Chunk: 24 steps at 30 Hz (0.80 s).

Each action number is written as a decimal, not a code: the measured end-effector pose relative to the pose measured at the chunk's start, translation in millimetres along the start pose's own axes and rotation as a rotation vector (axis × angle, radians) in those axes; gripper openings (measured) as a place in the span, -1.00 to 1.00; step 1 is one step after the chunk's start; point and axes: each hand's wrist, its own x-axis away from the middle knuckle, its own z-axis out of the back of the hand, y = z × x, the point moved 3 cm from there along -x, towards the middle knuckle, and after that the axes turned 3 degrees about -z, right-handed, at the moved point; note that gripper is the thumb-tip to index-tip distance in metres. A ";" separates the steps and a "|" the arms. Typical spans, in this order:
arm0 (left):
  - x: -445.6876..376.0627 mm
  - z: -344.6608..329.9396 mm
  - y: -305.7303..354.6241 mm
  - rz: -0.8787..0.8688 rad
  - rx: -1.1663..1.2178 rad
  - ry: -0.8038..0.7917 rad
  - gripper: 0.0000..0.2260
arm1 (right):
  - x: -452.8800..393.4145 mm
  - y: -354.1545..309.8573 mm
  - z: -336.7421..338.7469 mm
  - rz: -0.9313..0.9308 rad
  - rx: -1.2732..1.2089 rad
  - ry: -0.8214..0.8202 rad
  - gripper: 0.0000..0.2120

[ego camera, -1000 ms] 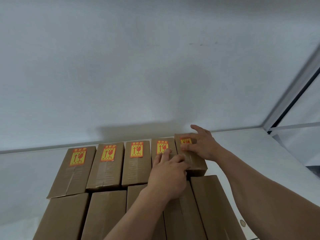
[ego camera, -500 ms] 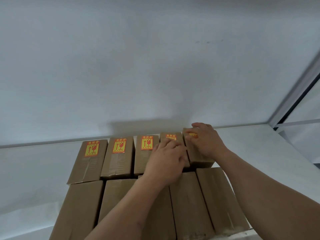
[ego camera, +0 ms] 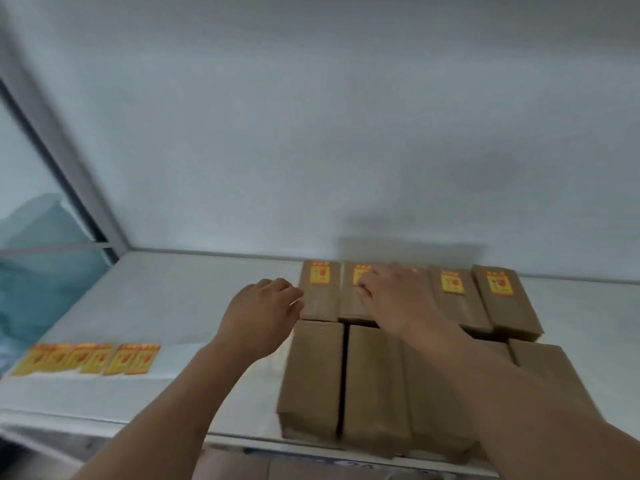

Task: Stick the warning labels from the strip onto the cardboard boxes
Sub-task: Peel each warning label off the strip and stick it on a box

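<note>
Two rows of brown cardboard boxes stand on the white table (ego camera: 180, 306). The back-row boxes (ego camera: 453, 306) carry yellow-and-red warning labels (ego camera: 452, 284); the front-row boxes (ego camera: 311, 375) have plain tops. The label strip (ego camera: 86, 358), with several yellow labels, lies flat near the table's left front. My right hand (ego camera: 394, 299) is spread over the middle of the back row with fingers stretched out, covering part of two labels. My left hand (ego camera: 263, 317) hovers just left of the boxes, fingers loosely curled and holding nothing. The picture is motion-blurred.
A white wall closes the back of the table. At the left a grey frame post (ego camera: 69, 161) stands, with a teal bundle (ego camera: 38, 271) behind it. The table's front edge (ego camera: 138, 427) runs along the bottom.
The view has swung left, bringing the label strip into sight. Both hands have left the rightmost back-row box and moved left; the left hand is now off the boxes.
</note>
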 end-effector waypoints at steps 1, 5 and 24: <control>10.3 5.4 -21.5 0.022 -0.014 0.013 -0.90 | -5.7 -20.6 -4.6 0.018 -0.010 -0.017 -0.70; 43.9 23.2 -95.0 0.093 -0.082 0.007 -0.90 | -27.0 -97.0 -24.8 0.104 -0.020 -0.046 -0.67; 160.5 -19.1 -273.2 0.559 0.146 -0.251 -0.69 | -70.4 -344.0 -162.2 0.035 -0.354 -0.444 -0.66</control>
